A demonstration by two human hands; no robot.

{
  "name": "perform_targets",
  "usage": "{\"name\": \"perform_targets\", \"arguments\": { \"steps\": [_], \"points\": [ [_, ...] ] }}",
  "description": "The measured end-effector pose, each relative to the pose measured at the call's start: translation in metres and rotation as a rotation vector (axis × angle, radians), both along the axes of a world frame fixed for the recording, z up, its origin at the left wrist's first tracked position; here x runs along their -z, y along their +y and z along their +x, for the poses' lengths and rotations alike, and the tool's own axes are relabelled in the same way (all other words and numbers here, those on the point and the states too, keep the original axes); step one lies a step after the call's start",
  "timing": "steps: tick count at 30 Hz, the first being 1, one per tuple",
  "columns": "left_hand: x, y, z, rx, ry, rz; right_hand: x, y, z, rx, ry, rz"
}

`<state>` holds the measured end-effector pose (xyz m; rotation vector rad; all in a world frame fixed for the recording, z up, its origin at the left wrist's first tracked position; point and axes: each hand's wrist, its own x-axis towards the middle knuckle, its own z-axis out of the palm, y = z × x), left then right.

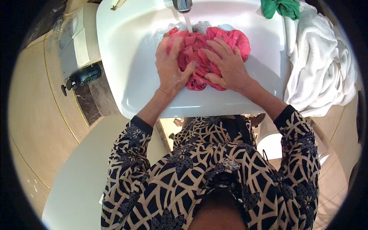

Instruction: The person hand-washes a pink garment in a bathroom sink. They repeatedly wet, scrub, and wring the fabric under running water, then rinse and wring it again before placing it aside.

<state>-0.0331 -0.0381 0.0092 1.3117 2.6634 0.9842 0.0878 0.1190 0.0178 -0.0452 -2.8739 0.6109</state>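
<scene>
A wet pinkish-red cloth lies bunched in the white sink, with soapy bubbles along its far side. From the faucet, a stream of water runs down onto it. My left hand grips the left part of the cloth, fingers bent over it and thumb pointing inward. On the right part, my right hand presses and gathers the fabric, its fingers curved and somewhat apart. Some fingertips are hidden in the folds. Whether the cloth is a garment I cannot tell.
White towels hang over the right side of the sink, with a green cloth at their far end. A dark pump bottle and a pale box stand at the left. Below sits a white bin.
</scene>
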Motion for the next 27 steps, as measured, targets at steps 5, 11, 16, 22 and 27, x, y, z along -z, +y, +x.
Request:
{"name": "perform_targets", "arguments": {
  "steps": [5,11,16,22,27],
  "points": [
    [0.029,0.032,-0.011,-0.160,-0.057,-0.282,0.031,0.001,-0.028,0.159,-0.026,-0.109],
    [0.067,0.054,-0.051,-0.296,-0.161,-0.485,0.073,0.028,-0.081,0.290,-0.081,-0.304],
    [0.078,0.045,-0.064,-0.224,-0.054,-0.048,0.041,0.037,-0.099,0.487,-0.282,-0.601],
    [0.047,0.017,-0.051,-0.172,-0.622,0.330,0.027,0.071,-0.051,0.612,-0.029,-0.076],
    [0.002,0.012,-0.044,-0.214,-0.844,0.456,0.036,0.068,-0.102,0.292,-0.522,-0.655]
  ]
}}
